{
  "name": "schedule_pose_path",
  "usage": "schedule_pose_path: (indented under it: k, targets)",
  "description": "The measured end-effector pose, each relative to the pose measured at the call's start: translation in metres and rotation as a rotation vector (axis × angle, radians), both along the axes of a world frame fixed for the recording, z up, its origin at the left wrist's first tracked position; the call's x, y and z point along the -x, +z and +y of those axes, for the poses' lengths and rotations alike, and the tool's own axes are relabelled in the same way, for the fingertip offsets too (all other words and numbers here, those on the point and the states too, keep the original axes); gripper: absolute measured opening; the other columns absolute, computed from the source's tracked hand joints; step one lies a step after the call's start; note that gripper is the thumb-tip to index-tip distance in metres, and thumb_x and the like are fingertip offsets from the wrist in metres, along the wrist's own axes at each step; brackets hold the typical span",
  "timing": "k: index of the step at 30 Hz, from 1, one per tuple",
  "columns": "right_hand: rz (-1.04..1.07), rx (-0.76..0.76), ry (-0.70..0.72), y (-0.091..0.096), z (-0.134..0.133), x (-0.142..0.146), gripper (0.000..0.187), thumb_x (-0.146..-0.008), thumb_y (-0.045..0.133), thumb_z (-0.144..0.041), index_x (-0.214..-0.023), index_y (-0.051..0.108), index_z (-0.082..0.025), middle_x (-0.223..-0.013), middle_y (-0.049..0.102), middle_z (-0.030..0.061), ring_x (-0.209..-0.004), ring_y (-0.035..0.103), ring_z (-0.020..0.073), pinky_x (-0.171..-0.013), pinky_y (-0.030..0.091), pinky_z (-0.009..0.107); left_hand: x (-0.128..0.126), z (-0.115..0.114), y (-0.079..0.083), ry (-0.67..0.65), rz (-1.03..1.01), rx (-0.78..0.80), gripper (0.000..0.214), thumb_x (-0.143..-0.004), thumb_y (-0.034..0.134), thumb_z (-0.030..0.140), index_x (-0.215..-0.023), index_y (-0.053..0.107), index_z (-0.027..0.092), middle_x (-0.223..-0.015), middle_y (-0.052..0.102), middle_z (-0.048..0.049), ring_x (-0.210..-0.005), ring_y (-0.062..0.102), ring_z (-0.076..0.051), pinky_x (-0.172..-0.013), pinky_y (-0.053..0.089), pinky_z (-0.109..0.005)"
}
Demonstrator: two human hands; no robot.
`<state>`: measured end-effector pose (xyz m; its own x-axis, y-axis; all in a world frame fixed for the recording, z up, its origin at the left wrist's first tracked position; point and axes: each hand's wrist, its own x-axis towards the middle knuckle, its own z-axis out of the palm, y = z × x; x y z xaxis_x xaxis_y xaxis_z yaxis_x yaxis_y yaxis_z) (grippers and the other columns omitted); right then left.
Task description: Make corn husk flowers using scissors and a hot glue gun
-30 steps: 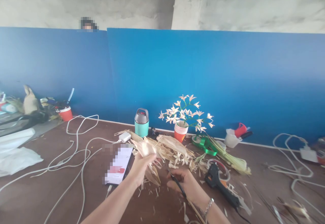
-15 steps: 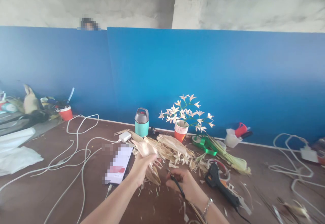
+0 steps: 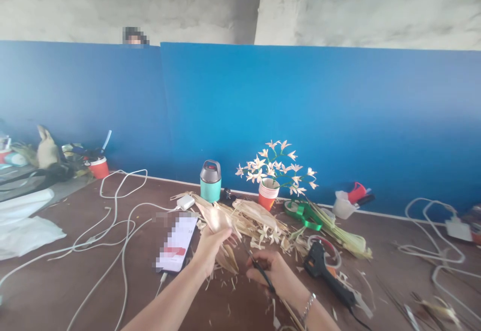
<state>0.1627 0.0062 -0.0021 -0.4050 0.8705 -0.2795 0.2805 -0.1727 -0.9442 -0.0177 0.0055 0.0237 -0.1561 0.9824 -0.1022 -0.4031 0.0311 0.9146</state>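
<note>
My left hand is closed around a pale dried corn husk, its thumb pressed on top. My right hand grips black-handled scissors, whose thin metal tip points up and left towards the husk's edge. A small gap seems to lie between tip and husk, though this is hard to make out. More husks and cut husk flowers are heaped just beyond my hands. A paper cup behind them holds stems with many white husk flowers.
A phone lies left of my forearm, near white cables. On the right are a black glue gun, green ribbon and a bundle of pale stalks. A teal flask stands before the blue partition.
The view has shifted very slightly. Both hands keep their grips, and the scissors' tip looks a little further up towards the husk.
</note>
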Motion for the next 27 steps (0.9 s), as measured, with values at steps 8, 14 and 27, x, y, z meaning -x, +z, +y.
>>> schedule_pose_path:
  k: [8,14,27]
  targets:
    - [0.217,0.007,0.050,0.012,0.000,-0.011,0.032,-0.063,0.073,-0.040,-0.079,0.057,-0.017,-0.052,0.053,-0.0061,-0.042,0.045,0.0069,-0.041,0.033,0.018,0.005,0.005,-0.006,0.089,0.045,-0.031,0.007,-0.064,0.066,0.018,-0.066,0.068,0.012,-0.060,0.068,-0.0041,-0.059,0.062,-0.016,-0.060,0.047,-0.025]
    - [0.444,-0.206,-0.224,0.011,-0.003,0.007,0.042,-0.056,0.082,-0.029,-0.088,0.057,-0.020,-0.072,0.059,-0.0027,-0.065,0.053,0.0120,-0.058,0.042,0.022,-0.011,-0.008,0.000,-0.111,0.116,0.033,0.010,-0.064,0.064,0.020,-0.067,0.067,0.012,-0.057,0.067,-0.0041,-0.050,0.059,-0.016,-0.050,0.044,-0.025]
    - [0.406,-0.046,-0.310,0.008,-0.005,0.010,0.043,-0.056,0.080,-0.033,-0.086,0.053,-0.019,-0.055,0.049,-0.0080,-0.044,0.039,0.0068,-0.041,0.034,0.019,-0.017,-0.014,-0.002,-0.238,0.131,0.127,0.029,-0.059,0.072,0.018,-0.087,0.065,0.014,-0.071,0.071,-0.0042,-0.069,0.067,-0.023,-0.063,0.050,-0.031]
